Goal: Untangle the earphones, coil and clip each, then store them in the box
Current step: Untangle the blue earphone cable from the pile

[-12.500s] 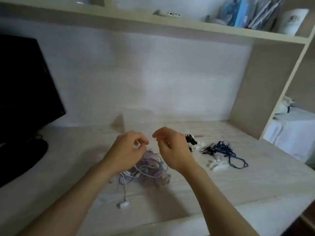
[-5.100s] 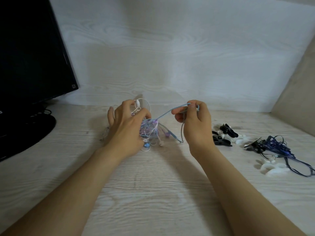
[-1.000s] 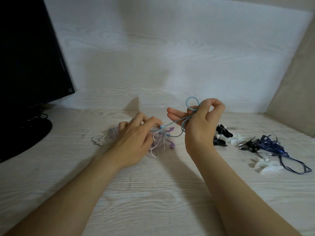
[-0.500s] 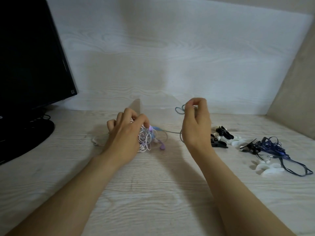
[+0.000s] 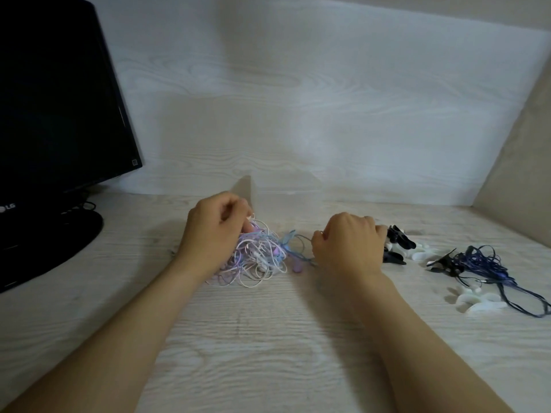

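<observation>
Since half a second ago the right hand (image 5: 348, 248) has dropped to the desk (image 5: 268, 338), fingers curled on the blue cord (image 5: 293, 244), while the left hand (image 5: 214, 234) grips the tangle (image 5: 256, 260) beside it. Untangling looks to be the step in hand; next, that cord wants easing free without tightening knots

Pale wood-grain surface (image 5: 268, 347). At far left we see the black monitor base (image 5: 59, 242); near the centre lies a tangle of earphones (image 5: 256, 260), white, pink and light blue. To its right we note black clips (image 5: 398, 241) touching white clips (image 5: 422, 254), then dark blue earphones (image 5: 484, 263) in a loose bundle, with further white clips (image 5: 480, 304) just in front.
</observation>
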A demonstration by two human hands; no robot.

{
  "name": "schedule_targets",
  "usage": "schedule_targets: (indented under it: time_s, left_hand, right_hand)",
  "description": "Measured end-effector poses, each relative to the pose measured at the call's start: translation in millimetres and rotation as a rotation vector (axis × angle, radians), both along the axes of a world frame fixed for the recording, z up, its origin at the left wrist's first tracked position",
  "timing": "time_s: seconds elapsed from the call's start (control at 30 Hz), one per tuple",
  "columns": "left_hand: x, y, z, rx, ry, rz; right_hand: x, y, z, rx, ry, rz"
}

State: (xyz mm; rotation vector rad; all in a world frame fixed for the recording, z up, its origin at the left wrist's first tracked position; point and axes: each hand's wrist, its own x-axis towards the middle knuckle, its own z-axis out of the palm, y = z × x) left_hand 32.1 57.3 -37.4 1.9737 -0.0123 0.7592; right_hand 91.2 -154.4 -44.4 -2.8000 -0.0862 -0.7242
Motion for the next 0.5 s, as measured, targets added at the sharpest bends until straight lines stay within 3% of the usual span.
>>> schedule_targets:
  time_s: [0.1,0.2,0.27,0.4,0.5]
  left_hand:
    - [0.5,4.6,-3.1,0.092,0.05,0.036]
    - [-1.8,1.8,-4.7,0.239,0.151,0.003]
    - [-5.9,-2.2,-2.2,0.359,0.191,0.012]
    - [-10.8,-5.1,3.3,0.441,0.212,0.005]
    - [-7.3,-3.4,1.3,0.385,0.194,-0.024]
  right_hand:
    - [-1.4,-2.8,0.4,-0.003,-0.043,0.127]
    - [-7.9,3.4,8.1,0.16,-0.161,0.559]
    - [-14.6,9.7,10.5,0.218,-0.136,0.747]
    - [-18.0,14.0,3.3,0.247,0.015,0.755]
    - [-7.5,11.6,-5.3,0.145,0.048,0.713]
